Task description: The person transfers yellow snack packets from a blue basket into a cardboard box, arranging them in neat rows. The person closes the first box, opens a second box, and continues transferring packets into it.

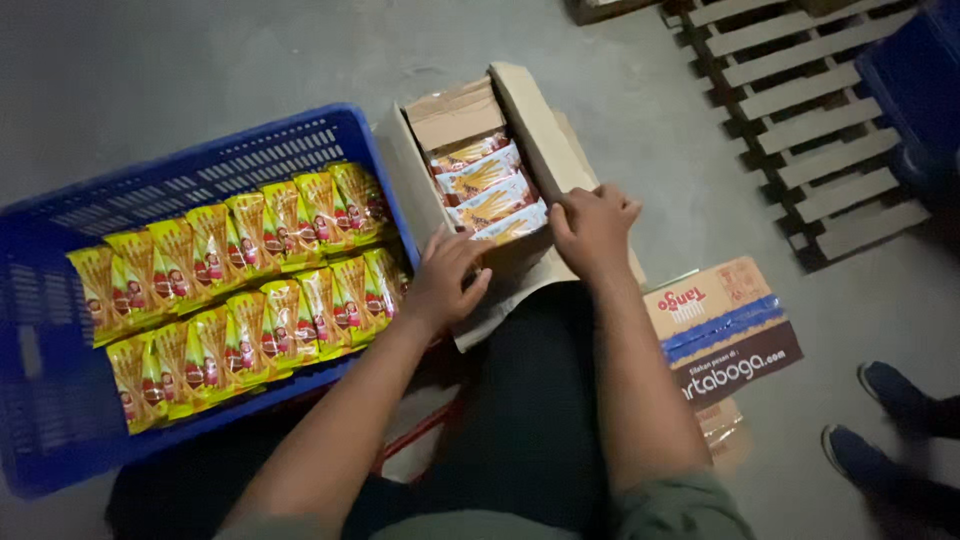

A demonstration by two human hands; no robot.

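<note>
We note the left hand with fingers curled on the near edge of the open carton on the floor; the right hand apparently pinches the nearest snack packet. Risk: carton tips or the packet slips. Beyond, the blue crate holds yellow packets.
</note>
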